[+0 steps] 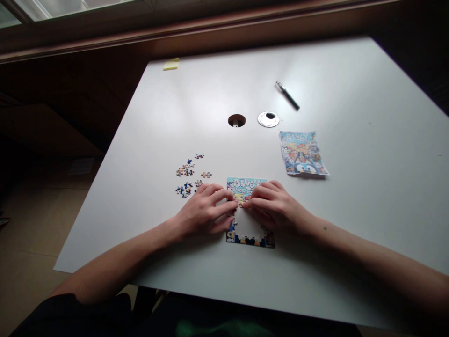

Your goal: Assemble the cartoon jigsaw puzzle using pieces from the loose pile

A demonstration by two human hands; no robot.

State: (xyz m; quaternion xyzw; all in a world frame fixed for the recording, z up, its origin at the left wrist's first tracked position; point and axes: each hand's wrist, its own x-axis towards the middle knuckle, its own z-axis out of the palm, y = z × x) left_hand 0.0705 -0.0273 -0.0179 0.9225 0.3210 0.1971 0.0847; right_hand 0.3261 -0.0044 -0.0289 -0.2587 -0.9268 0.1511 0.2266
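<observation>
White table (343, 224); my left hand (210, 208) and right hand (278, 203) curled over puzzle (247, 184), pinch unclear; I judged it light, stiff, best edge-gripped

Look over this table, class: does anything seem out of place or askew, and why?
Yes. The shiny round cover lies to the right of the hole in the table, leaving it open, though it looks made to fit there. The picture sheet, right of the puzzle, also seems slightly crooked and curled at the bottom.
</observation>
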